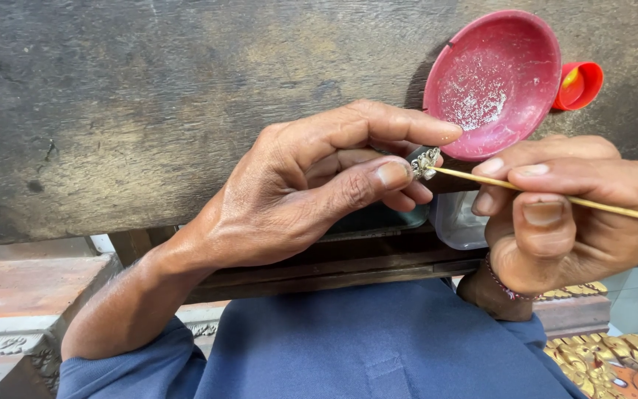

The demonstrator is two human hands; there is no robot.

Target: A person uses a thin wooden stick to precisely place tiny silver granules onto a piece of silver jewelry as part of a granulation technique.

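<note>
Silver ornament is being pinched between thumb and forefinger of the left hand, above the bench edge; the thin wooden stick, gripped by the closed right hand, is being pointed leftward at it, tip touching.

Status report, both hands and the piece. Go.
Left hand pinching small silver ornament. Right hand holding thin stick, tip on ornament. Red bowl behind, nothing blocking.
</note>
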